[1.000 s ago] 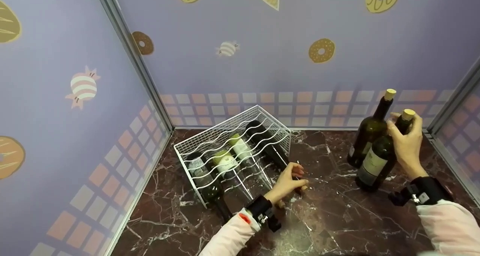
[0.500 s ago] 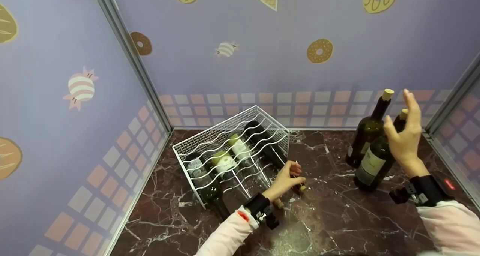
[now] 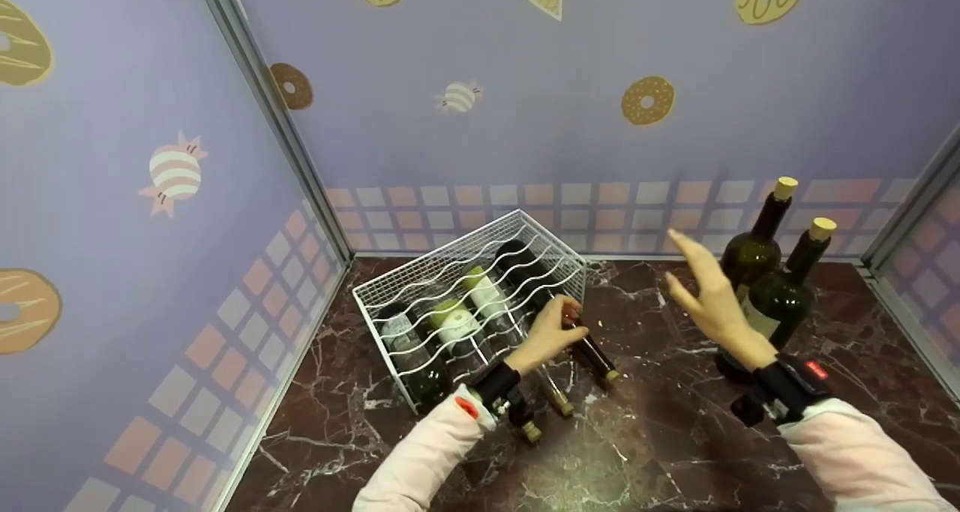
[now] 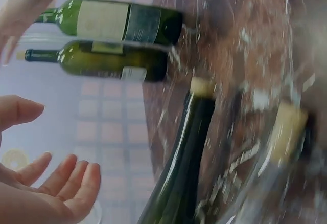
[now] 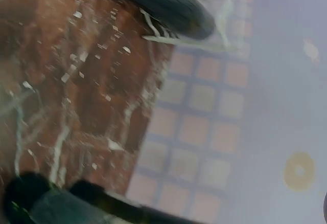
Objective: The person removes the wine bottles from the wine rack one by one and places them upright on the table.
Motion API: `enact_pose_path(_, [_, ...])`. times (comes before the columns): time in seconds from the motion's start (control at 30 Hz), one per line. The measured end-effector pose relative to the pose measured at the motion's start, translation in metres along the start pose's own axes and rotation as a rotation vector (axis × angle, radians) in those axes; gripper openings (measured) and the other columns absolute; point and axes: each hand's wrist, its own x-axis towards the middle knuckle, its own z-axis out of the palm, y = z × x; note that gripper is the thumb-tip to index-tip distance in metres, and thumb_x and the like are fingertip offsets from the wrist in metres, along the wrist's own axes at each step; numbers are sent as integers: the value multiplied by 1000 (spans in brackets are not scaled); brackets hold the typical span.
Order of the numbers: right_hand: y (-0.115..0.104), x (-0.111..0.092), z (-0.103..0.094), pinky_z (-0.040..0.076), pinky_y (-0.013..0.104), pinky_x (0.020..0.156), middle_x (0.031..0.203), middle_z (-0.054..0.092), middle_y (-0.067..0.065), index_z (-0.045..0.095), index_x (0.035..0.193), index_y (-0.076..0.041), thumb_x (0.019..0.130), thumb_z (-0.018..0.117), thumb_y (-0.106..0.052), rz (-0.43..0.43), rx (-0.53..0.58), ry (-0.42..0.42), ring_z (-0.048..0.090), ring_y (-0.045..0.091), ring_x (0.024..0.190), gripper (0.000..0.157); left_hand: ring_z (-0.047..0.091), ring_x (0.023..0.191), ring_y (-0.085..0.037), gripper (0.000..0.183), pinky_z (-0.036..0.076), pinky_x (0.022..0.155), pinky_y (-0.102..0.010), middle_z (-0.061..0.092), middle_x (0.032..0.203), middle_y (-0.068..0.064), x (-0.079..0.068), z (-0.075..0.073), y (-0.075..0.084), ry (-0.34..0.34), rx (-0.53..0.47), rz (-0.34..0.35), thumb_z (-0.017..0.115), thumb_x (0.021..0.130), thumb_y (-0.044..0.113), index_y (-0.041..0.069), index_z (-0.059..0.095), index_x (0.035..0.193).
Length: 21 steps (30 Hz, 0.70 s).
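Observation:
My left hand is over the neck of the dark wine bottle at the right end of a white wire wine rack. In the left wrist view its fingers are spread from the thumb, with nothing between them. My right hand hovers in front of two upright corked wine bottles, fingers extended and holding nothing. The front bottle is green with a pale label, partly hidden by that hand. Behind it stands a darker bottle.
Several other bottles lie in the rack, including a green one at the left and clear ones with corks pointing forward. The rack stands on a dark marbled tabletop. A patterned wall rises behind.
My right hand has let go of the front upright bottle's neck and moved left. My left hand has shifted left along the lying bottle's neck, uncovering its cork end.

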Motion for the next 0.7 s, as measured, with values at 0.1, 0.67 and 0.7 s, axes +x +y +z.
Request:
enact_pose_path(0.1, [0, -12, 10, 29, 40, 97, 130, 44, 17, 41, 132, 3, 91, 52, -20, 64, 6, -98, 40, 34, 115, 48, 53, 86, -33, 35, 43, 77, -30, 51, 93, -15, 3, -21, -1, 6, 60, 1, 66, 73, 3, -6, 48, 101])
enact_pose_path(0.67, [-3, -35, 60, 32, 48, 89, 117, 52, 22, 45, 126, 6, 90, 58, -17, 322, 120, -418, 46, 36, 107, 44, 49, 100, -39, 58, 40, 83, -46, 49, 107, -28, -30, -166, -23, 198, 603, -435, 66, 81, 27, -12, 40, 115])
enact_pose_path(0.7, [-4, -36, 62, 31, 49, 90, 118, 51, 22, 45, 126, 6, 90, 57, -20, 342, 120, -456, 45, 36, 109, 46, 51, 97, -40, 58, 42, 80, -47, 50, 105, -29, -34, -172, -26, 204, 636, -472, 66, 81, 29, -11, 40, 114])
